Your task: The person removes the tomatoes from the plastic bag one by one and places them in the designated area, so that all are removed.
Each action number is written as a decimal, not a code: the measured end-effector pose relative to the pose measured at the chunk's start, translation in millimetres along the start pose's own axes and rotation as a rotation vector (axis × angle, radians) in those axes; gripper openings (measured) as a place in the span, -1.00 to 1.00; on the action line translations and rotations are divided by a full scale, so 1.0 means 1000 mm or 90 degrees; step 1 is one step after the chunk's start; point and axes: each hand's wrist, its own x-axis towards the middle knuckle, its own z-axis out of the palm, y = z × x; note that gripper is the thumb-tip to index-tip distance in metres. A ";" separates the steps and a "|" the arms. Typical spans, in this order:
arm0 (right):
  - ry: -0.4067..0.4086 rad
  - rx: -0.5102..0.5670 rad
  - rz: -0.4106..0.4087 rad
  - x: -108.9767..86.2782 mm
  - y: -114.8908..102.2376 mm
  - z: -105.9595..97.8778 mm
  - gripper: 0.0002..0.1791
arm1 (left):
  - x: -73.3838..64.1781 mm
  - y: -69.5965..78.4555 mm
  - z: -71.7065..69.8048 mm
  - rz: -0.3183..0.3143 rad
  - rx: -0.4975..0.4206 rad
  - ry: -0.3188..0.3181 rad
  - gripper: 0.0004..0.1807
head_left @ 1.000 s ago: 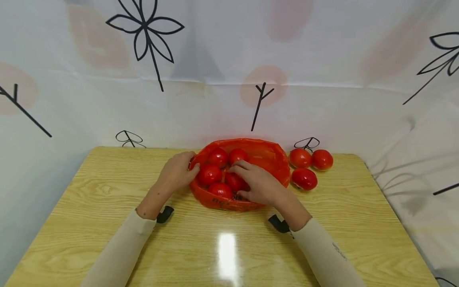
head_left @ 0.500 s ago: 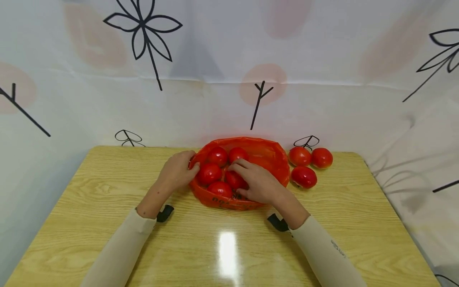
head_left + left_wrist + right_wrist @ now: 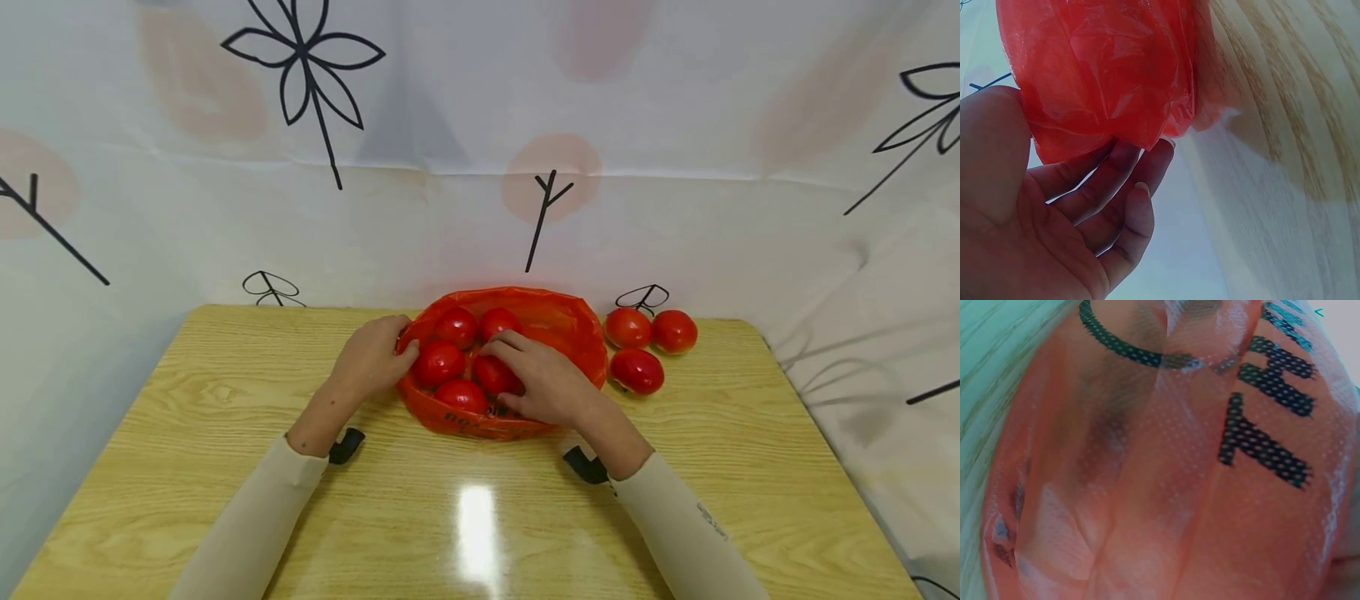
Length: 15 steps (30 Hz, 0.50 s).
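A red plastic bag (image 3: 450, 422) with black print stands with its mouth wide, and several red tomatoes (image 3: 439, 364) lie in its left half. My left hand (image 3: 371, 358) pinches the bag's left rim; in the left wrist view the thumb lies on one side of the red film (image 3: 1097, 75) and the curled fingers on the other. Inside the bag, my right hand (image 3: 551, 385) holds a tomato (image 3: 497, 376) near the front wall. In the right wrist view, the printed bag wall (image 3: 1147, 487) fills most of the picture and hides that hand's fingers.
Three more tomatoes (image 3: 636, 371) sit on the wooden table (image 3: 480, 475) just right of the bag. Behind the table hangs a white patterned cloth (image 3: 450, 225). Black straps (image 3: 585, 466) show at both wrists.
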 end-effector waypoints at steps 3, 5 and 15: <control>0.000 -0.001 0.004 -0.001 -0.001 -0.002 -0.31 | 0.000 0.000 0.000 -0.001 0.002 0.000 -0.81; 0.000 -0.004 0.006 -0.002 -0.001 -0.003 -0.31 | 0.000 0.000 0.000 0.000 0.002 0.000 -0.81; 0.012 0.001 -0.006 -0.004 -0.003 -0.008 -0.31 | -0.001 -0.001 0.000 0.000 0.002 0.001 -0.78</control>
